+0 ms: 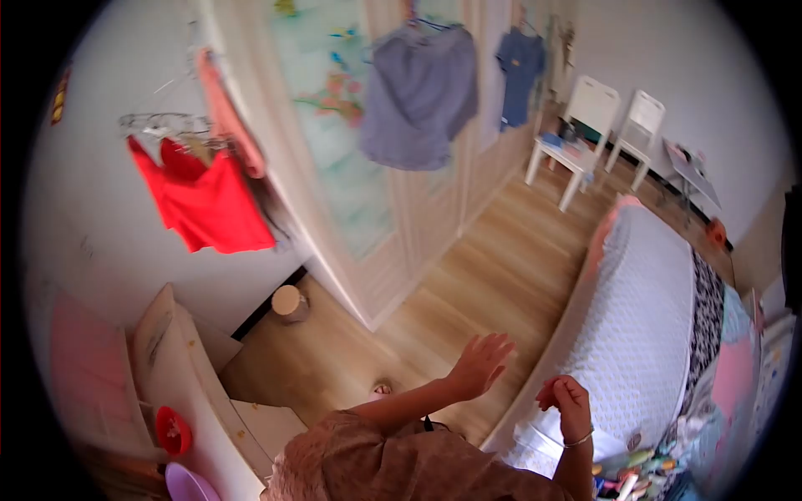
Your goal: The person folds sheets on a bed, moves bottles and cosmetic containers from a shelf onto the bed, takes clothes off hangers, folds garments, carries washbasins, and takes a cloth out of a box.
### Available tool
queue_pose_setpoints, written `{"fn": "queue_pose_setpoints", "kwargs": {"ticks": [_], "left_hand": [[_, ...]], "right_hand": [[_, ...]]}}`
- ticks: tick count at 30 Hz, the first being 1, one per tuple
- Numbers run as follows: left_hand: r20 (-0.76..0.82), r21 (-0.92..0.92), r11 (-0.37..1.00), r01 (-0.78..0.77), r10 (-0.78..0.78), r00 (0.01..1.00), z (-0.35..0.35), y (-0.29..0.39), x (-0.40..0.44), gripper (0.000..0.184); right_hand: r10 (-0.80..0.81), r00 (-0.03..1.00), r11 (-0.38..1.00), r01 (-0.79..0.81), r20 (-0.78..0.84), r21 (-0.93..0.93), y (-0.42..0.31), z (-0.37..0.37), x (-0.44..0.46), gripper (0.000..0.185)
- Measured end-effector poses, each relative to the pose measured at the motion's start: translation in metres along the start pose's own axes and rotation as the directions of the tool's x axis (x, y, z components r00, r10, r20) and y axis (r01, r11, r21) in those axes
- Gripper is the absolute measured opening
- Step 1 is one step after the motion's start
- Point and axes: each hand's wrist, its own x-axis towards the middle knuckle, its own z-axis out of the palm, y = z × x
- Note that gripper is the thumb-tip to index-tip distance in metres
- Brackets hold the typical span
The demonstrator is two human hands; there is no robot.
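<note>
My left hand (480, 366) reaches out over the wooden floor with its fingers stretched and holds nothing. Beside it, at the edge of the bed, my right hand (570, 407) has its fingers curled in, and nothing shows in them. A thin bracelet (578, 439) circles the right wrist. The bed (622, 326), with a white patterned cover, lies just past that hand. Neither hand touches anything that I can see.
A wardrobe (418, 242) has a grey-blue garment (422, 96) hung on it. Red clothing (205, 200) hangs on the left wall. White chairs (589, 104) stand far off. A round stool (290, 302), a pale cabinet (205, 384) and a red bowl (171, 430) are at left. Bottles (628, 462) crowd lower right.
</note>
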Motion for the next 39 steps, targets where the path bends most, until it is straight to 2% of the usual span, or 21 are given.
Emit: {"fn": "queue_pose_setpoints", "kwargs": {"ticks": [2, 7, 10, 12, 13, 15, 17, 19, 20, 21, 23, 24, 25, 26, 28, 32, 34, 35, 37, 38, 39], "left_hand": [[-0.101, 0.009, 0.997, 0.077, -0.076, 0.992, -0.041, -0.023, -0.010, 0.045], [-0.352, 0.138, 0.978, 0.156, -0.099, 0.931, -0.165, -0.087, -0.038, 0.042], [-0.561, 0.259, 0.923, 0.285, -0.097, 0.822, -0.249, -0.122, -0.063, 0.041], [-0.715, 0.344, 0.870, 0.354, -0.001, 0.699, -0.298, -0.146, -0.079, 0.036], [-0.805, 0.263, 0.858, 0.441, -0.057, 0.591, -0.317, -0.151, -0.086, 0.030], [-0.872, 0.304, 0.809, 0.503, 0.024, 0.489, -0.358, -0.164, -0.100, 0.026], [-0.914, 0.297, 0.764, 0.572, 0.054, 0.403, -0.388, -0.170, -0.112, 0.026], [-0.960, 0.244, 0.754, 0.610, 0.098, 0.262, -0.411, -0.174, -0.114, 0.028], [-0.965, 0.237, 0.718, 0.655, 0.098, 0.242, -0.422, -0.178, -0.117, 0.038], [-0.963, 0.246, 0.720, 0.648, 0.108, 0.246, -0.430, -0.187, -0.118, 0.038], [-0.979, -0.086, 0.916, 0.391, -0.151, 0.140, -0.445, -0.208, -0.118, 0.049], [-0.963, -0.083, 0.903, 0.421, -0.181, 0.200, -0.452, -0.214, -0.117, 0.055], [-0.965, -0.083, 0.905, 0.417, -0.178, 0.193, -0.457, -0.222, -0.116, 0.055], [-0.928, -0.212, 0.922, 0.324, -0.293, 0.228, -0.460, -0.229, -0.116, 0.051], [-0.855, -0.360, 0.910, 0.203, -0.410, 0.319, -0.470, -0.233, -0.114, 0.036], [-0.852, -0.400, 0.908, 0.123, -0.418, 0.315, -0.484, -0.232, -0.117, 0.027], [-0.883, -0.376, 0.926, 0.026, -0.366, 0.294, -0.498, -0.227, -0.119, 0.025], [-0.884, -0.374, 0.927, 0.026, -0.365, 0.293, -0.502, -0.222, -0.118, 0.025], [-0.892, -0.377, 0.926, -0.020, -0.357, 0.277, -0.511, -0.209, -0.115, 0.025], [-0.889, -0.383, 0.923, -0.028, -0.360, 0.283, -0.513, -0.205, -0.115, 0.026], [-0.890, -0.384, 0.923, -0.029, -0.362, 0.278, -0.514, -0.204, -0.115, 0.026]], "right_hand": [[-0.051, 0.992, 0.992, 0.064, 0.118, -0.108, -0.015, 0.028, 0.029, 0.021], [-0.236, 0.903, 0.924, 0.323, 0.359, -0.205, -0.082, 0.135, 0.106, 0.023], [-0.378, 0.784, 0.842, 0.512, 0.492, -0.168, -0.122, 0.220, 0.149, 0.024], [-0.463, 0.697, 0.779, 0.615, 0.547, -0.125, -0.155, 0.282, 0.164, 0.025], [-0.508, 0.637, 0.727, 0.678, 0.580, -0.108, -0.171, 0.311, 0.171, 0.025], [-0.552, 0.565, 0.694, 0.719, 0.613, -0.039, -0.205, 0.371, 0.178, 0.025], [-0.669, 0.401, 0.554, 0.830, 0.626, 0.061, -0.235, 0.428, 0.196, 0.027], [-0.683, 0.378, 0.528, 0.847, 0.625, 0.065, -0.265, 0.484, 0.206, 0.030], [-0.664, 0.404, 0.565, 0.822, 0.629, 0.068, -0.277, 0.511, 0.210, 0.029], [-0.646, 0.428, 0.598, 0.798, 0.632, 0.071, -0.289, 0.537, 0.218, 0.029], [-0.763, 0.341, 0.359, 0.930, 0.549, -0.078, -0.306, 0.591, 0.254, 0.030], [-0.803, 0.366, 0.291, 0.929, 0.471, -0.227, -0.314, 0.608, 0.259, 0.031], [-0.840, 0.376, 0.228, 0.899, 0.391, -0.374, -0.321, 0.622, 0.263, 0.032], [-0.840, 0.370, 0.222, 0.901, 0.396, -0.372, -0.329, 0.633, 0.267, 0.032], [-0.657, 0.624, 0.478, 0.779, 0.423, -0.406, -0.342, 0.648, 0.270, 0.030], [-0.585, 0.637, 0.372, 0.761, 0.501, -0.532, -0.353, 0.661, 0.266, 0.028], [-0.415, 0.790, 0.618, 0.609, 0.451, -0.498, -0.361, 0.670, 0.270, 0.026], [-0.416, 0.789, 0.617, 0.610, 0.452, -0.497, -0.366, 0.674, 0.278, 0.026], [-0.373, 0.768, 0.452, 0.640, 0.521, -0.621, -0.369, 0.688, 0.303, 0.025], [-0.371, 0.767, 0.447, 0.642, 0.523, -0.623, -0.367, 0.694, 0.312, 0.025], [-0.515, 0.702, 0.307, 0.687, 0.492, -0.659, -0.365, 0.697, 0.315, 0.026]]}}
